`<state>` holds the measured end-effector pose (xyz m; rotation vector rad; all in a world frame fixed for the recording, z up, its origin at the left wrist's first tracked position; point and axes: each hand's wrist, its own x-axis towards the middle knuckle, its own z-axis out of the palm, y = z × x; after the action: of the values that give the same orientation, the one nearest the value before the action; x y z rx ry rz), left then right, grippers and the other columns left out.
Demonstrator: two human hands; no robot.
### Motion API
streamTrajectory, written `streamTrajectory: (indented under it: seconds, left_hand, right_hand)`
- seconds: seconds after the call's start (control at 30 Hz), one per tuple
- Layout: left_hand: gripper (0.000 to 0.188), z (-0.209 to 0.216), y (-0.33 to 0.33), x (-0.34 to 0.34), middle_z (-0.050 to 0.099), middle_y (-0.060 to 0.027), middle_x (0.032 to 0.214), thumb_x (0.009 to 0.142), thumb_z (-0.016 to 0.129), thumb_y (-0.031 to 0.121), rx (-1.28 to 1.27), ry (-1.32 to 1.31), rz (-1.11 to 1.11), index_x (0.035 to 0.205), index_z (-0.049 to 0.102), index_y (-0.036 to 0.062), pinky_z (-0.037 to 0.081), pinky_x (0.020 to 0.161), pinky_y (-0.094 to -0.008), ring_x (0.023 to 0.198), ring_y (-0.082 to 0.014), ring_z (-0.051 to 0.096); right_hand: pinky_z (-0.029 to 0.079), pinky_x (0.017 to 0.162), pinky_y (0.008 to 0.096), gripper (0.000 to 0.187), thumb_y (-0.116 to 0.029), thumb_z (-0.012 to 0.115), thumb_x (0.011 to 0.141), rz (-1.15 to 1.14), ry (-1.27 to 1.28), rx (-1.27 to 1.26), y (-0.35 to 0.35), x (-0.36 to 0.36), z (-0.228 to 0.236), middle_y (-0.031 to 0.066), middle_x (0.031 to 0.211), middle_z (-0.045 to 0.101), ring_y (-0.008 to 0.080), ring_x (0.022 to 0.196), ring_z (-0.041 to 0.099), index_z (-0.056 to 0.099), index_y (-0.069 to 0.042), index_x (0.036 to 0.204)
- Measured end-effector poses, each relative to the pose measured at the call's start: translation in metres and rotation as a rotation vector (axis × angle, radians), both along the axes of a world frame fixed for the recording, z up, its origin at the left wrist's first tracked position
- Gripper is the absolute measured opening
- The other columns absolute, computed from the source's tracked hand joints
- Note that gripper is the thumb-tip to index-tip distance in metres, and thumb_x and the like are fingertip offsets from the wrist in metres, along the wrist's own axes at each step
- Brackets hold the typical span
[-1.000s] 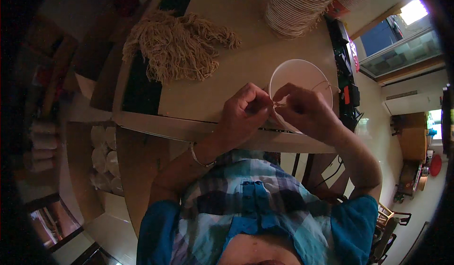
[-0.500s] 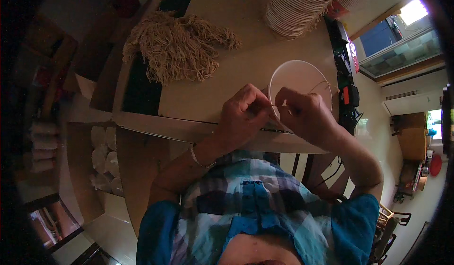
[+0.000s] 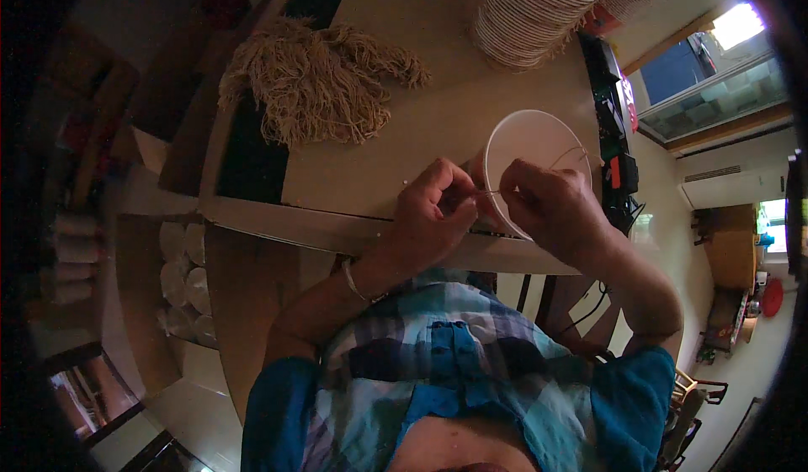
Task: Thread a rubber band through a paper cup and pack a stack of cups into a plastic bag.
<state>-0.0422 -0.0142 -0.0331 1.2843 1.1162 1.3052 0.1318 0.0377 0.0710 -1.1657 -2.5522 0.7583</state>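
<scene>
A round tub [image 3: 539, 131] with a white inside stands at the table's near right part, its mouth tilted toward me. At its left near rim, both my hands pinch a thin pale string [image 3: 490, 192]. My left hand [image 3: 431, 209] is closed on it just outside the rim. My right hand [image 3: 551, 201] is closed on the string at the rim, partly covering the tub's mouth. Another length of string [image 3: 569, 154] crosses the tub's far right rim. The fingers hide where the near string meets the tub.
A heap of tan strings [image 3: 316, 85] lies at the table's far left. A tall ridged stack [image 3: 539, 13], apparently nested tubs, stands at the back, with string ends on its right. Dark devices [image 3: 619, 127] line the right edge. An open carton [image 3: 143, 278] holds white rolls at lower left.
My hands have drawn slightly apart, and more string shows between them. The tub has shifted a little to the right. The heap and stack have stayed put.
</scene>
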Motion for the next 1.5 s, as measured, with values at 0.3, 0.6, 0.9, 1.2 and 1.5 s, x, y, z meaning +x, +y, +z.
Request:
streamTrajectory:
  seconds: [0.3,0.6,0.9,1.2,1.5]
  left_hand:
    - [0.013,0.003,-0.003,-0.004,0.057,-0.0102,0.083,0.077,0.062,0.003,0.077,0.114,0.007,0.089,0.055,0.0031,0.049,0.071,-0.0326,0.077,-0.0223,0.059]
    - [0.019,0.009,0.001,-0.006,0.054,-0.0115,0.101,0.08,0.064,0.005,0.227,0.159,0.132,0.098,0.06,0.0028,0.05,0.077,-0.0325,0.087,-0.023,0.059]
    - [0.013,0.007,0.012,-0.005,0.052,-0.0102,0.104,0.082,0.067,0.008,0.382,0.275,0.006,0.094,0.063,0.0041,0.052,0.076,-0.0323,0.089,-0.0217,0.061]
    - [0.008,0.018,0.013,-0.011,0.052,-0.0102,0.098,0.08,0.066,-0.001,0.35,0.222,-0.082,0.086,0.061,0.0026,0.052,0.071,-0.032,0.085,-0.021,0.062]
    - [0.01,0.024,0.012,-0.012,0.052,-0.0103,0.098,0.08,0.067,-0.001,0.362,0.262,-0.096,0.087,0.061,0.0025,0.052,0.07,-0.0313,0.081,-0.0202,0.062]
  right_hand:
    - [0.048,0.057,0.0425,0.006,-0.01,0.059,0.085,-0.012,0.085,-0.093,-0.004,-0.004,0.003,0.0177,0.07,0.06,0.0377,0.065,0.062,0.056,-0.005,0.084]
    - [0.048,0.056,0.041,0.006,-0.01,0.06,0.085,-0.024,0.089,-0.097,-0.001,-0.001,-0.005,0.0176,0.071,0.06,0.0378,0.065,0.062,0.057,-0.005,0.084]
    - [0.046,0.054,0.037,0.007,-0.01,0.06,0.086,-0.012,0.134,-0.131,0.0,-0.001,-0.005,0.0152,0.068,0.059,0.0284,0.057,0.058,0.057,-0.003,0.085]
    - [0.037,0.058,0.0221,0.02,0.001,0.051,0.089,-0.061,0.195,-0.339,0.006,-0.003,0.016,0.001,0.069,0.048,0.0054,0.063,0.046,0.052,-0.004,0.108]
    - [0.035,0.059,0.0214,0.024,0.001,0.049,0.091,-0.031,0.268,-0.358,0.003,-0.003,0.017,-0.0011,0.071,0.047,0.0041,0.067,0.044,0.048,-0.004,0.114]
